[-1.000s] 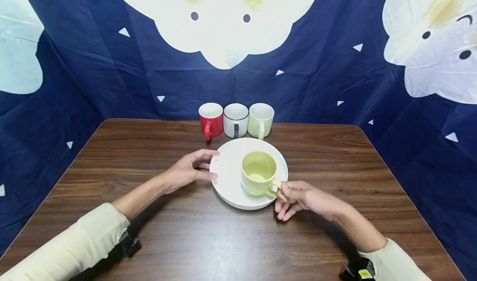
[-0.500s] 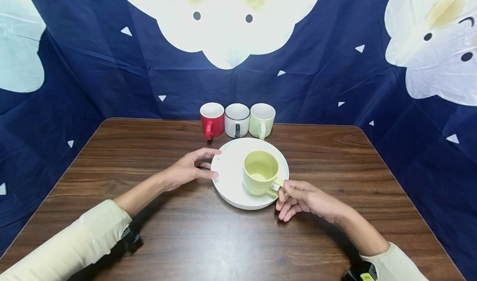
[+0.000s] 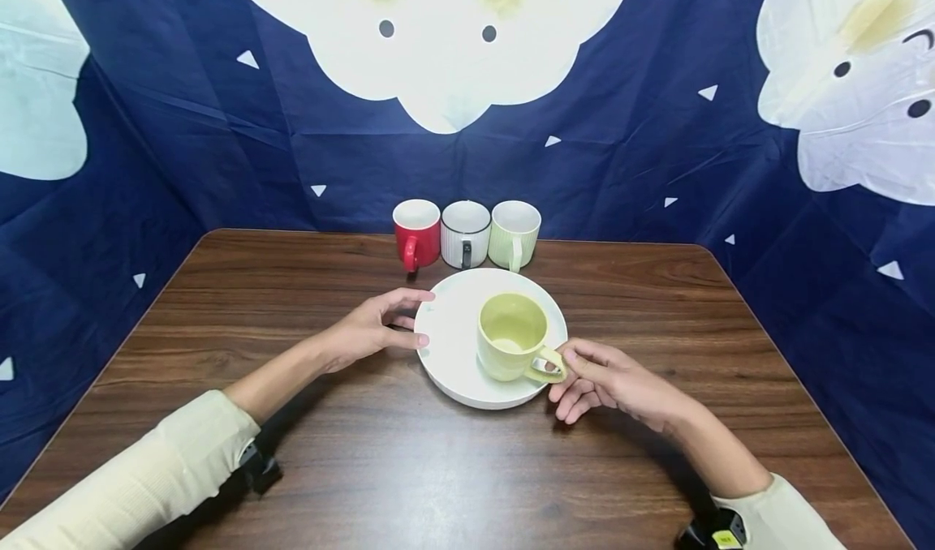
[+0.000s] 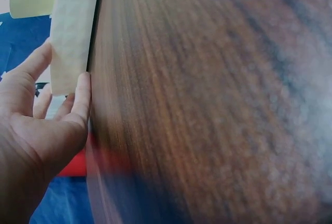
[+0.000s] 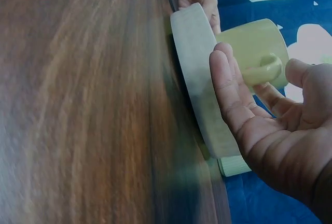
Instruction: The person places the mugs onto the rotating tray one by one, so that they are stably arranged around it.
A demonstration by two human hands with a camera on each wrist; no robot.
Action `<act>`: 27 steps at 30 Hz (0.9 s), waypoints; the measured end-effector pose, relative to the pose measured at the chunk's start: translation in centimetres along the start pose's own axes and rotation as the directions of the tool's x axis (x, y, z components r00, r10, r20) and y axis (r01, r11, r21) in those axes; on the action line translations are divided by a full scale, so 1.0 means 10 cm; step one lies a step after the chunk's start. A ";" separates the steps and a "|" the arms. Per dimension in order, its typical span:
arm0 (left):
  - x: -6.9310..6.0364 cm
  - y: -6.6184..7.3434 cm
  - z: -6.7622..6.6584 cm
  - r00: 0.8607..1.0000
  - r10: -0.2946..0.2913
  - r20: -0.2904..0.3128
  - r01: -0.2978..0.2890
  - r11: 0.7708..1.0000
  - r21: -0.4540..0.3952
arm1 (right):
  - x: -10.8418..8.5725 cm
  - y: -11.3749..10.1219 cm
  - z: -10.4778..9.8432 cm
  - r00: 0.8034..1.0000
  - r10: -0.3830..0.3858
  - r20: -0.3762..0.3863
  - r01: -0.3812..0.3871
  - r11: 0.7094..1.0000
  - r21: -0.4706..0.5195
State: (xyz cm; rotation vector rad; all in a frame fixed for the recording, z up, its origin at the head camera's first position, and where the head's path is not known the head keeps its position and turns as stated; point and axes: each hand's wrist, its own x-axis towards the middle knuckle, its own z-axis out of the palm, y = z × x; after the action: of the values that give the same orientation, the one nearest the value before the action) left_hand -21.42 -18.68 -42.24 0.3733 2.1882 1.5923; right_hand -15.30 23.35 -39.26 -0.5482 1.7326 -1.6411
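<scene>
Right hand [image 3: 609, 384], fingers loosely spread, is lying beside the handle [image 3: 546, 376] of yellow-green mug [image 3: 511, 341], contact unclear. Mug is standing upright on round white dish [image 3: 449, 329]. Left hand [image 3: 368, 329], spread, is touching dish's left edge. Behind: red mug [image 3: 418, 238], black-rimmed white mug [image 3: 456, 246], pale green mug [image 3: 504, 246], standing rowed on wooden worktop [image 3: 409, 477].

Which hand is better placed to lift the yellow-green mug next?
Likely the right hand: it's by the handle of the mug, while the left hand touches the opposite side of the plate.
</scene>
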 end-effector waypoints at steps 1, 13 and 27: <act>0.00 0.00 0.00 1.000 -0.001 0.000 0.001 1.000 0.003 | -0.01 0.00 -0.01 1.000 -0.002 -0.007 0.002 1.000 -0.004; -0.01 -0.01 -0.01 1.000 -0.005 0.001 0.005 1.000 -0.011 | -0.10 -0.09 -0.11 0.981 -0.023 -0.191 0.012 0.998 -0.061; 0.00 0.02 0.00 1.000 -0.029 0.010 0.030 0.999 -0.036 | -0.01 -0.20 -0.31 0.931 -0.012 -0.366 -0.023 0.996 -0.090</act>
State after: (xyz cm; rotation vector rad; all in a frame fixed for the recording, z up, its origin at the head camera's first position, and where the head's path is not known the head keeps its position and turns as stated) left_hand -21.42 -18.66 -42.00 0.3352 2.1448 1.6092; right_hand -17.73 25.31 -37.37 -0.2882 2.0843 -1.7491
